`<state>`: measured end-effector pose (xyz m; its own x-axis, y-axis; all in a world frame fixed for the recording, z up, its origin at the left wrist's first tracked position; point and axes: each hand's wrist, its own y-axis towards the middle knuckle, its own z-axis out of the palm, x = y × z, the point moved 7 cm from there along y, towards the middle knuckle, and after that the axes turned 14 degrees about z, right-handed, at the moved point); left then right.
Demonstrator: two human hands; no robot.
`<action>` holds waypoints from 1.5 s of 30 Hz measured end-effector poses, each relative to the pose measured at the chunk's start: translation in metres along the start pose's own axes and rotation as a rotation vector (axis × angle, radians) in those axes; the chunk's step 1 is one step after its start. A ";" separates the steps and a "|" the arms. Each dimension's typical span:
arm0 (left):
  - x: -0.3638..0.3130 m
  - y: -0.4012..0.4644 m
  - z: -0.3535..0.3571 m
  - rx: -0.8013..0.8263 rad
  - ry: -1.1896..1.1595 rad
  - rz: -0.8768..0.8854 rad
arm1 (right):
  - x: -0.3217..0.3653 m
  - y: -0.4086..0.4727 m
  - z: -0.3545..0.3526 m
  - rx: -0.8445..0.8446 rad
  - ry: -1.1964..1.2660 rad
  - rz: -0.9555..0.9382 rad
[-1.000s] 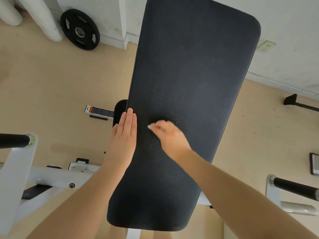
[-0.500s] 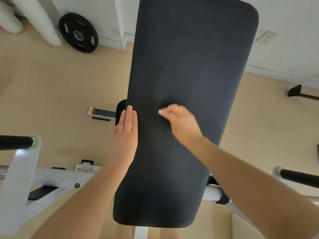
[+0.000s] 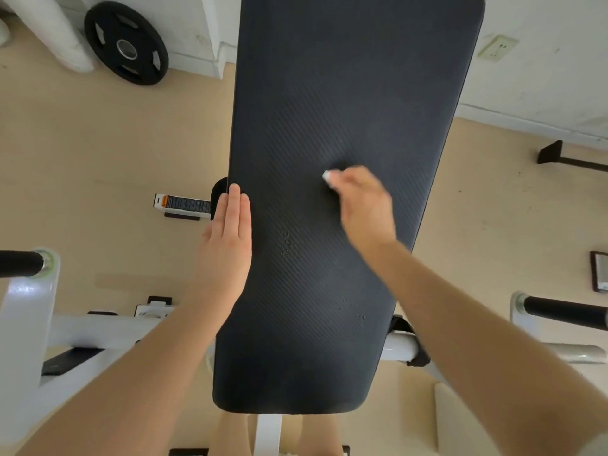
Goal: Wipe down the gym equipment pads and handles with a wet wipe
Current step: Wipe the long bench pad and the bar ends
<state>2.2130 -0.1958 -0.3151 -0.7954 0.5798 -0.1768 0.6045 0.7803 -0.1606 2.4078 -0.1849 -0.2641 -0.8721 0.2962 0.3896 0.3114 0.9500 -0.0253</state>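
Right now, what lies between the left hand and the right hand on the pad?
In the head view, only bare black pad between left hand and right hand; some small dimples.

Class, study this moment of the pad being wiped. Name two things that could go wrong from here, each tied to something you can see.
1. The wet wipe shows only as a small bunched bit at the right hand fingertips, so strokes may leave strips of the black pad unwiped.
2. The left hand lies flat along the pad's left edge; the strip under it may get skipped.
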 end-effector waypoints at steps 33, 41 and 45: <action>0.031 -0.068 0.009 0.132 -0.357 0.145 | 0.105 -0.090 0.086 0.303 -0.029 -0.097; 0.004 -0.069 0.044 0.130 -0.222 0.019 | 0.080 -0.030 0.058 0.069 0.028 -0.017; 0.001 -0.071 0.051 0.123 -0.162 -0.027 | 0.070 -0.099 0.092 0.304 -0.069 -0.132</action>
<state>2.1714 -0.2621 -0.3539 -0.7996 0.5059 -0.3236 0.5919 0.7548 -0.2827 2.2808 -0.2492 -0.3190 -0.9240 0.1650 0.3451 0.0763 0.9636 -0.2562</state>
